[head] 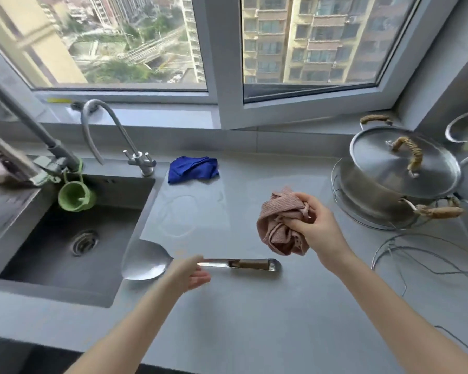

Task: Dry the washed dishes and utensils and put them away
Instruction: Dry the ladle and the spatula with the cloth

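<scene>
Fingers of R hand (318, 225) were clamped on a bunched pink cloth (277, 233); L hand (189, 273) fingers loosely apart over the ladle (143, 263) handle, contact unclear. Ladle lay on tabletop (254, 325) at cloth's 8 o'clock, bowl toward 9, by sink (52, 238). Step, prob.: lifting it to dry; next needs a firm handle grip.

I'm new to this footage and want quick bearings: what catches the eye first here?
The right hand grips a bunched pink cloth above the grey counter. The left hand reaches for a big metal spatula lying beside the sink. A lidded steel pot stands far right; a blue cloth lies by the faucet.
</scene>
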